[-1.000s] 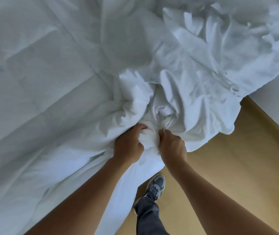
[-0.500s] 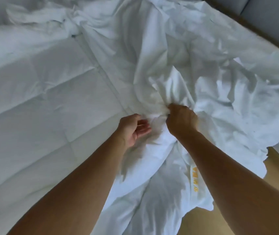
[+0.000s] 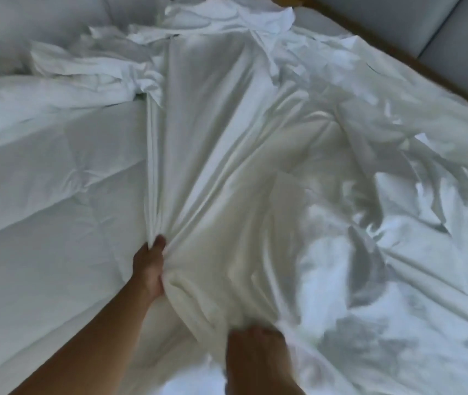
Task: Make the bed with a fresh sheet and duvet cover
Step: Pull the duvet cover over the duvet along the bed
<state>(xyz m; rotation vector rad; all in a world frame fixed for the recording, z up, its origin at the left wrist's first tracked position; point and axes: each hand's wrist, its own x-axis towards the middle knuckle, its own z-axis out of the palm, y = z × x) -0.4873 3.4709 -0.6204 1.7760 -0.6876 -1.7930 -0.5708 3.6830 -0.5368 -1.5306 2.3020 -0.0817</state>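
Cover bunched in left grip

Left grip closed on a gathered edge of the white cover, thumb uppermost, folds fanning out from it. Right grip sits low and blurred, knuckles against the cloth; cannot tell whether it clutches or only presses. Between the two, the cover runs away from the person in long taut creases. It is crumpled on the right and at its far end. Quilted duvet shows bare on the left, with the cover's edge lying along it. Wood frame crosses the top right, with grey panels behind.
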